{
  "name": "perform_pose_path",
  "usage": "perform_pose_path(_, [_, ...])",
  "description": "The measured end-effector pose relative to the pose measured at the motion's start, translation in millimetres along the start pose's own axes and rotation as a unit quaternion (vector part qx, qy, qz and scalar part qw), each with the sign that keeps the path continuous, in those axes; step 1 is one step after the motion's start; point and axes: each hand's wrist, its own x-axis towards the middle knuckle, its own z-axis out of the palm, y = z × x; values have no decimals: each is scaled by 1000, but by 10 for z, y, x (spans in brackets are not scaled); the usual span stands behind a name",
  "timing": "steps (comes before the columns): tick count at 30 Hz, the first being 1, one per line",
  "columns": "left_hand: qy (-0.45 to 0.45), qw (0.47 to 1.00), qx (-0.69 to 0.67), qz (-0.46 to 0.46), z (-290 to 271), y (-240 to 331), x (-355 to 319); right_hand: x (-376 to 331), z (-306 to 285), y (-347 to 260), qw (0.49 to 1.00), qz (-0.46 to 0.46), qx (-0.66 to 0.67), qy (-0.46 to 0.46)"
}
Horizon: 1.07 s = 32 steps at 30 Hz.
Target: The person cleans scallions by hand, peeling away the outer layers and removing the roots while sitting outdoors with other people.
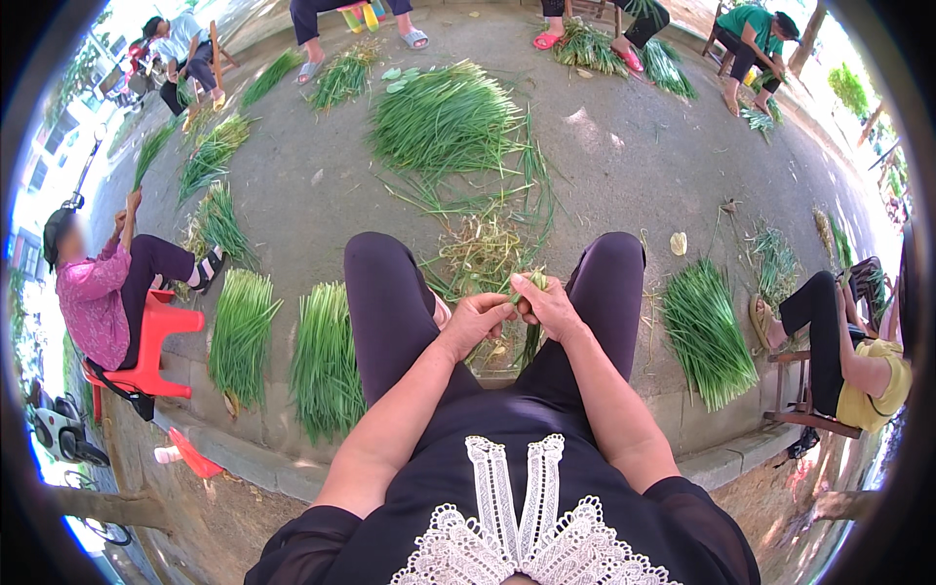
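Between my knees, both hands meet over a small bunch of green chives [531, 343], its leaves hanging down toward my lap. My right hand [549, 306] is closed around the bunch near its stem ends. My left hand [477, 322] pinches at the same stems from the other side; its fingertips partly hide what they hold. Just beyond my hands lies a pile of yellowish trimmed leaves and stalks [480, 248] on the ground. Farther out is a large heap of long green chives [444, 119], with loose strands spread along its near and right sides.
Laid-out chive bundles lie at my left [327, 361] and right [710, 336]. A person in pink [102, 292] sits on a red plastic stool [164, 336] at left, holding chives. Someone in yellow [873, 385] sits at right. Other seated people and bundles line the far side.
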Motion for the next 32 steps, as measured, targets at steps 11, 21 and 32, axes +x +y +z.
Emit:
perform_pose_path(11, [109, 987, 107, -52, -34, -47, 41, 106, -316, -779, 892, -251, 218, 306])
perform_pose_path(21, [220, 971, 96, -22, -161, -170, 64, 182, -608, -1006, 856, -275, 349, 265])
perform_pose_path(32, [-173, 981, -17, -86, 411, 184, -114, 209, -147, -877, 884, -256, 319, 226])
